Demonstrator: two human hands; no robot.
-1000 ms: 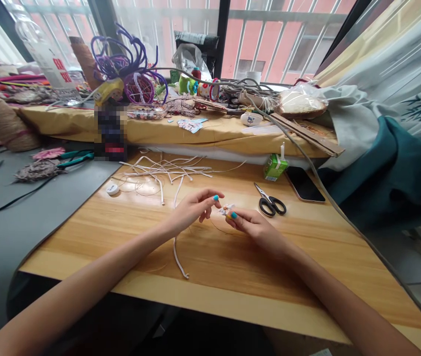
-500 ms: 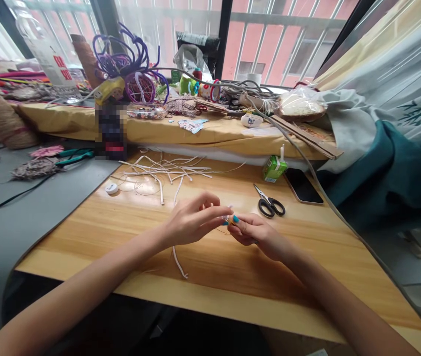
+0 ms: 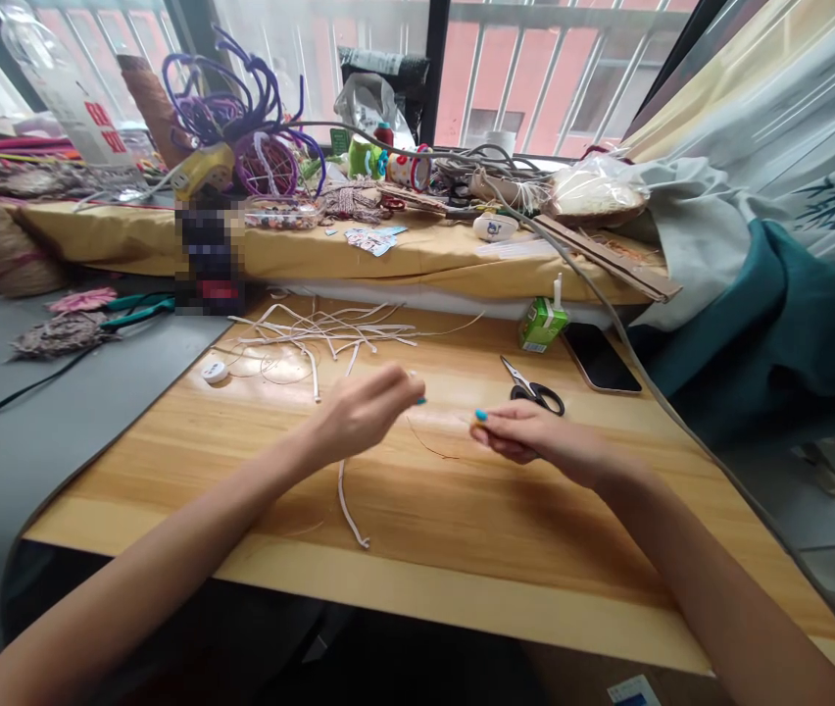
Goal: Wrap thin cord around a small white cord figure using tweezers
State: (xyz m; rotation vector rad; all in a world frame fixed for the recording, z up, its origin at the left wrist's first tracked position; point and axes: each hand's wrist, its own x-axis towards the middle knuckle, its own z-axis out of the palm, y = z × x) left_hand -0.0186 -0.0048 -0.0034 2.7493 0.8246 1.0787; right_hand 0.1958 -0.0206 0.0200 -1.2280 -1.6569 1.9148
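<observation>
My left hand [image 3: 368,414] is closed above the middle of the wooden table, its fingers pressed together. A whitish bit shows at its fingertips, too small to name. Just below those fingers a thin brown thread [image 3: 428,446] curves down to the right. My right hand [image 3: 520,431] is pinched, thumb on top, around a small yellowish thing [image 3: 474,428] that the fingers mostly hide. A gap lies between the hands. Black-handled scissors [image 3: 535,389] lie right behind my right hand. White flat strips [image 3: 344,333] are strewn beyond my left hand, and one white strip [image 3: 345,505] passes beneath it.
A small green drink carton [image 3: 543,325] and a phone [image 3: 601,357] sit at the back right. A grey cable [image 3: 623,338] runs down the right side. At the left are a round white cap [image 3: 215,373] and teal-handled pliers [image 3: 139,312]. Craft materials crowd the windowsill.
My hands were together at the small yellowish thing; now they are apart. The left has drawn back to the left and closed, while the right has shifted slightly right, still pinching.
</observation>
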